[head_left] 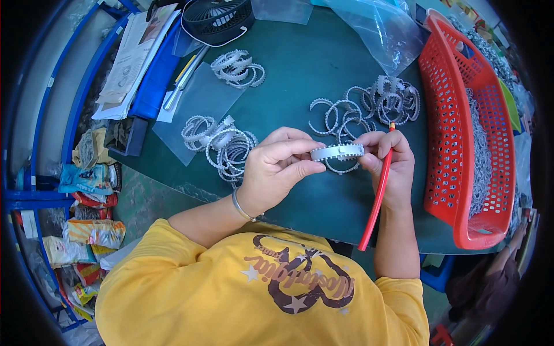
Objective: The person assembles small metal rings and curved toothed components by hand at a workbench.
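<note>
Between my two hands a pale grey toothed ring (339,151) is held up over the table, its smooth band facing me. My left hand (272,167) pinches its left end with thumb and fingers. At the right end, the fingertips of my right hand (393,164) grip the ring; that hand also holds a long red pen-like tool (376,205), its orange tip up and its red end slanting down toward me. Just beyond my right hand lie loose rings (340,118) and a denser ring pile (395,99). Another ring heap (231,151) is left of my left hand.
A red perforated basket (461,222) with grey pieces inside stands along the right of the green table (288,63). More rings (236,68), a black fan (216,20), papers (135,55), a small dark box (128,135) and plastic bags (384,34) lie around. Another person (482,288) is at lower right.
</note>
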A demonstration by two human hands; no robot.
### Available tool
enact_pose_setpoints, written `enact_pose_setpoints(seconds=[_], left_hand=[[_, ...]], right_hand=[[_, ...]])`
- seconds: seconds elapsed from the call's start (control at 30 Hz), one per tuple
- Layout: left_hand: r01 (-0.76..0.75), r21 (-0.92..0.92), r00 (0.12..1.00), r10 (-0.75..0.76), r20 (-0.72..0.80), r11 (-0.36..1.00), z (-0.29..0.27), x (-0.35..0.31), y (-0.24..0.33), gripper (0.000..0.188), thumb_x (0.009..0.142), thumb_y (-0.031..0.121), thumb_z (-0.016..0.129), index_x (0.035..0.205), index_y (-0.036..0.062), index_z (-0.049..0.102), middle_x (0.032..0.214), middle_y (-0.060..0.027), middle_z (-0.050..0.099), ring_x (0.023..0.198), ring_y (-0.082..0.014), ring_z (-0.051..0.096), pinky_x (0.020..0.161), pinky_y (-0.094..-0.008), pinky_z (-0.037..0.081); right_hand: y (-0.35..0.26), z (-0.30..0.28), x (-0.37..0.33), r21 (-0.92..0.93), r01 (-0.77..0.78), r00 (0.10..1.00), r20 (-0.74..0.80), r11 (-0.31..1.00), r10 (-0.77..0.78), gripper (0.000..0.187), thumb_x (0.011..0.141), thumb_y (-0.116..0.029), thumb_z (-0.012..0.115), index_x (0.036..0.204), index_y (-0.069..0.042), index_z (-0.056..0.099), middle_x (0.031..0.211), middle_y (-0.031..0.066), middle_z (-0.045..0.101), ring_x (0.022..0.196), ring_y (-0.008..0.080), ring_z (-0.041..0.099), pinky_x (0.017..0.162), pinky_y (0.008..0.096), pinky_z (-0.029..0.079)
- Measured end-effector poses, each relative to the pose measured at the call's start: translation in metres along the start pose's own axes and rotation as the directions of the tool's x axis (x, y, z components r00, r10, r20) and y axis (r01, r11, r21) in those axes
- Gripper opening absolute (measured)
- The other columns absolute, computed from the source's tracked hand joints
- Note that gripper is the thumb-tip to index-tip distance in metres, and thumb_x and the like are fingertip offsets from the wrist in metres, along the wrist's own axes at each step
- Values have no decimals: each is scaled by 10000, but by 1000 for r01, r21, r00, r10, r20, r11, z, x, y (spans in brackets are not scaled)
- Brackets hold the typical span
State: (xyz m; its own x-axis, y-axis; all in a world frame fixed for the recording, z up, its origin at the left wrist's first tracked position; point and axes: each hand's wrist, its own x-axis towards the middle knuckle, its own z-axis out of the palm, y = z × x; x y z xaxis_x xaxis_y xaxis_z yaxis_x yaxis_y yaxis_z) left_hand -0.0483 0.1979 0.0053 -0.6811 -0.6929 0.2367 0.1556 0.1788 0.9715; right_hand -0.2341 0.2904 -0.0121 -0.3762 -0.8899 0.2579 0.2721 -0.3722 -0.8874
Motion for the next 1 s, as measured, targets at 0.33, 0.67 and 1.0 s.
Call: enact_pose_setpoints(seconds=[0.33,0.67,1.0], left_hand=[[-158,204,987,153,39,966,-3,2,2,319,706,-72,680,1015,-10,633,1053,-92,524,782,-98,550,647,-183,459],[-175,-12,984,175,34,984,-1,1,-9,463,695,-113,673,1131,-46,533,1153,-118,452,896,-148,558,773,-249,499],[-153,-17,988,153,-3,988,4,0,-10,507,690,-128,667,1159,-50,492,1132,-111,444,914,-162,576,794,-273,512]], right_hand=[[-1,0,2,-24,40,999,28,999,-39,290,722,54,678,755,-75,421,983,199,614,705,108,508,676,231,449],[1,0,0,-42,74,997,37,996,-72,319,685,81,694,777,-72,429,1014,205,601,773,147,557,721,263,479],[-6,11,-4,-167,258,965,-10,952,-264,327,691,106,671,823,-43,411,1113,230,505,899,263,634,708,289,545]])
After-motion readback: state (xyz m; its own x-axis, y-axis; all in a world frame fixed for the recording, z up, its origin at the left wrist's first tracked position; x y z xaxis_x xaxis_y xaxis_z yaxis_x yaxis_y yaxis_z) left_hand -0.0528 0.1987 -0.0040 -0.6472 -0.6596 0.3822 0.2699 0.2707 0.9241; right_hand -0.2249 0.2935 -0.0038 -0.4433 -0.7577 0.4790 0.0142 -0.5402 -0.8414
